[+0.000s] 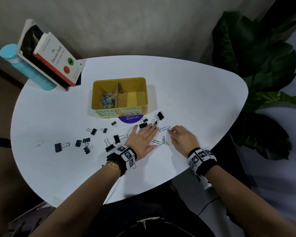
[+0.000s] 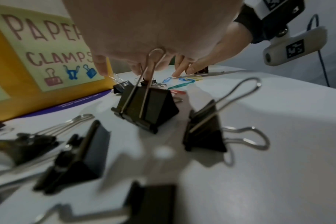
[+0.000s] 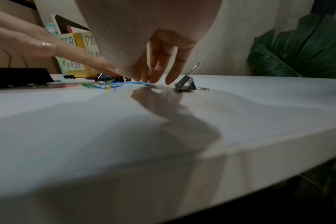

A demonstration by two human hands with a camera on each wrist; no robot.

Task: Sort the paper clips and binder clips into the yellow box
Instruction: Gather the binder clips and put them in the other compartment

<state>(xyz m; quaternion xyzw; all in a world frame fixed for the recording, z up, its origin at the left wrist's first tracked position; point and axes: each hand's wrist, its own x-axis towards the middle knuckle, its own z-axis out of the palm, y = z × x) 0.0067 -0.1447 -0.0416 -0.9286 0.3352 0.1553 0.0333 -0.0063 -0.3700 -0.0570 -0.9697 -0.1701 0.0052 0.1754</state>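
The right hand point(image 1: 181, 137) hovers with fingers curled down, fingertips point(image 3: 155, 80) touching the white table point(image 1: 203, 100) at the end of the large blue wire paper clip point(image 1: 164, 128); nothing is gripped yet. The left hand point(image 1: 143, 137) lies flat and released, fingers spread beside it. A good pick, I judge, means sliding a nail under the thin wire, pinching it, then carrying it to the left compartment of the yellow metal box point(image 1: 144, 93), where coloured paper clips point(image 1: 108, 100) already lie. The right compartment holds nothing; black binder clips point(image 1: 92, 142) lie scattered on the table.
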